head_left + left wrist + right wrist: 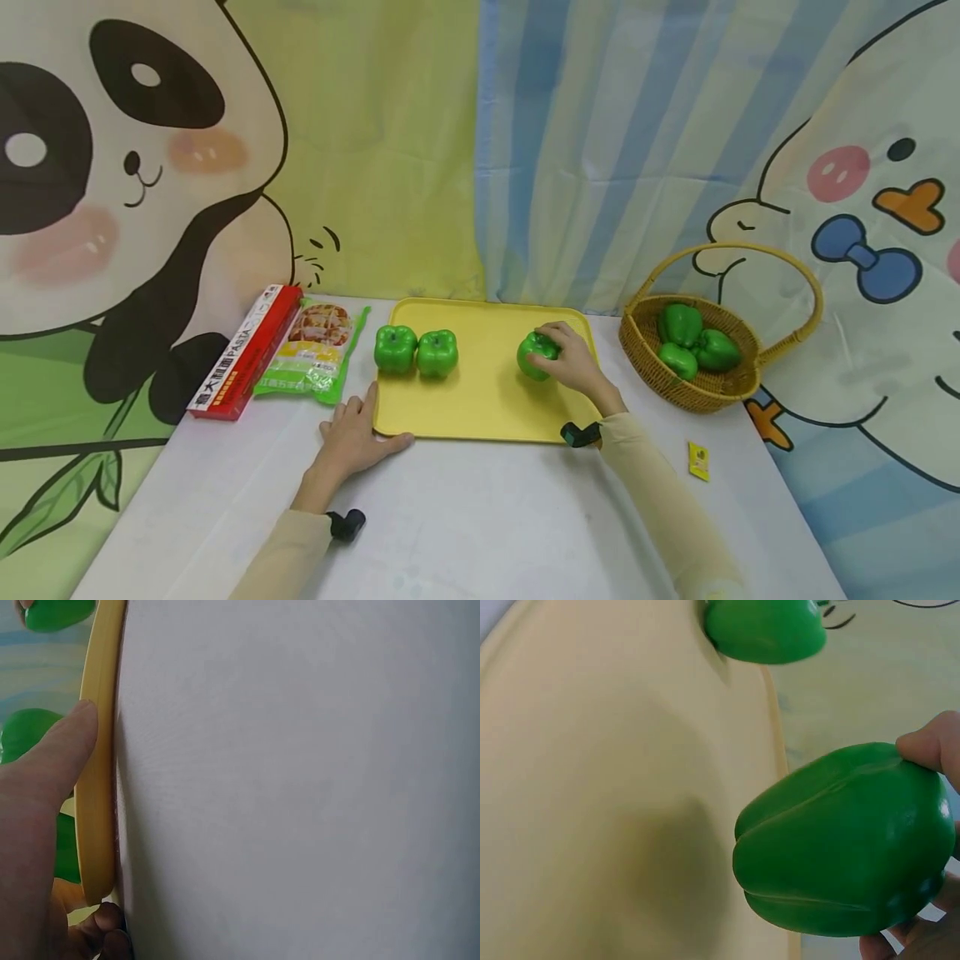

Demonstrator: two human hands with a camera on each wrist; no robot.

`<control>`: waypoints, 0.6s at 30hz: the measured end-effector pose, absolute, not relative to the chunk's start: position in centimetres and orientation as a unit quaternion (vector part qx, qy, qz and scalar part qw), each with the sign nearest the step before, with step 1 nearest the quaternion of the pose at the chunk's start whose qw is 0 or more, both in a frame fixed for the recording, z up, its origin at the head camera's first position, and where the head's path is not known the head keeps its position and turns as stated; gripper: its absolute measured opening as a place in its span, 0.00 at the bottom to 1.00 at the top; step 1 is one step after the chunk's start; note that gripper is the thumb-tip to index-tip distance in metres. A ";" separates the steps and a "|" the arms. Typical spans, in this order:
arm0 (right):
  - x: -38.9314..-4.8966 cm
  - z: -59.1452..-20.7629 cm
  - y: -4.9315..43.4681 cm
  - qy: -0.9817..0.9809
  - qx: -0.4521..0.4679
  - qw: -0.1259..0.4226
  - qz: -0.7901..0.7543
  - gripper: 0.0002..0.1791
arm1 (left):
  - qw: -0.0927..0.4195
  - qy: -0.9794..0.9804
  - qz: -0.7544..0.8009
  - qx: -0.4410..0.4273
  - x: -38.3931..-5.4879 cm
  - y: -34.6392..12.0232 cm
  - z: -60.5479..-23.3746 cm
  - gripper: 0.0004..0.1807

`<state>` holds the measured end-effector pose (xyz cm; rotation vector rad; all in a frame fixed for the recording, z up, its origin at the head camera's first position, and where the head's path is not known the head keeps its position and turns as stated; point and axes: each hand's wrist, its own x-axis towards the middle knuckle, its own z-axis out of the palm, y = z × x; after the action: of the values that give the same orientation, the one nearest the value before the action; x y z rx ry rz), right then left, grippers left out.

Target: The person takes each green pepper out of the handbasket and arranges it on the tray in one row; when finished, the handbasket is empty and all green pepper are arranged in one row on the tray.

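My right hand (pixel 573 362) grips a green bell pepper (pixel 537 356) from above, at the right part of a yellow tray (pixel 487 417). In the right wrist view this bell pepper (pixel 840 844) is held above the tray, with a shadow on the surface below it. Two more bell peppers (pixel 395 349) stand side by side at the tray's left end. My left hand (pixel 352 437) rests at the tray's front left corner, fingers spread. The left wrist view shows its thumb (pixel 71 742) laid against the tray rim (pixel 96 825), other fingers by the corner.
A wicker basket (pixel 652 379) with a tall handle, holding several green peppers (pixel 716 350), stands right of the tray. A small yellow packet (pixel 698 461) lies in front of it. Left of the tray are a green food bag (pixel 311 350) and a red pasta box (pixel 243 354).
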<state>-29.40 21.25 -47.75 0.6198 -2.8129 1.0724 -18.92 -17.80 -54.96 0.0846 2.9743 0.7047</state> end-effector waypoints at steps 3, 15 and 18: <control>-29.8 -48.4 19.7 -0.908 0.222 0.007 0.354 0.31 | 0.042 0.972 0.230 0.028 -18.9 -17.8 -54.9 0.69; -30.8 -49.0 15.0 -0.891 0.264 -0.030 0.369 0.34 | 0.046 0.970 0.237 0.024 -18.9 -17.9 -55.1 0.70; -31.0 -48.9 14.3 -0.885 0.274 -0.040 0.374 0.34 | 0.044 0.971 0.234 0.024 -18.9 -17.9 -55.0 0.70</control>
<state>-30.99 14.33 -48.89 0.8832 -2.8543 1.2048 -18.86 -17.91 -55.04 0.0739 2.9669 0.7151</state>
